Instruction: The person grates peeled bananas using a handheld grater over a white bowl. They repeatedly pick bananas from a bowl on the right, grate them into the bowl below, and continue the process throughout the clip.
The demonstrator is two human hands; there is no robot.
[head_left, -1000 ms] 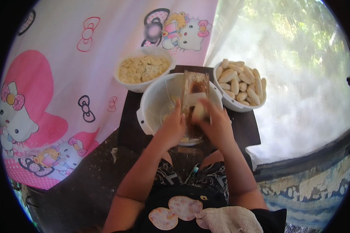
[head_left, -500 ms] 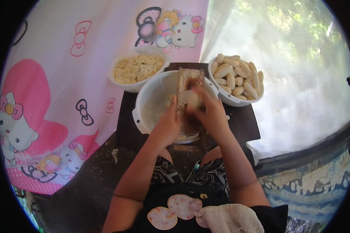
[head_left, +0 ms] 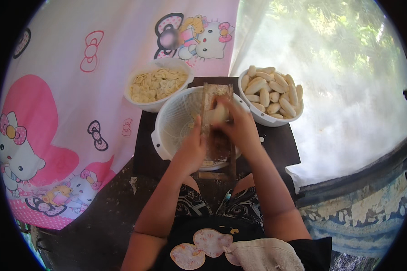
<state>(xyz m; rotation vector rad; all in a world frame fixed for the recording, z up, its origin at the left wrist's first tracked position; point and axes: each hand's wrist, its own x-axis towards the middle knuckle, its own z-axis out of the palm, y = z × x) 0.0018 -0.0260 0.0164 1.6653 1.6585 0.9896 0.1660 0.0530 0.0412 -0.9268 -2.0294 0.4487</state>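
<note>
Head view. Both my hands are at work over the colander, a wide white one standing at the middle of the dark counter. The board, long, narrow, wooden and stained brown, lies lengthwise across it, far end at the far rim, near end reaching past the rim on my side.

Left hand: gripping the board's left edge, thumb pointing away from me along the side; the fingers underneath are hidden.

Right hand: closed around a pale piece, held against the board's upper half. Fingers somewhat blurred; the piece is partly covered by them, so I cannot tell its full shape.

Inside the colander: a few pale bits, one lying near the rim closest to me, under the board.

Beyond the colander, to the left: a white bowl heaped with thin, pale yellow slices. To the right: another white bowl, piled high with whole peeled bananas. Both stand near the colander.

Behind on the left hangs a pink and white curtain with bows and cartoon figures. A light towel lies over my black shirt.
</note>
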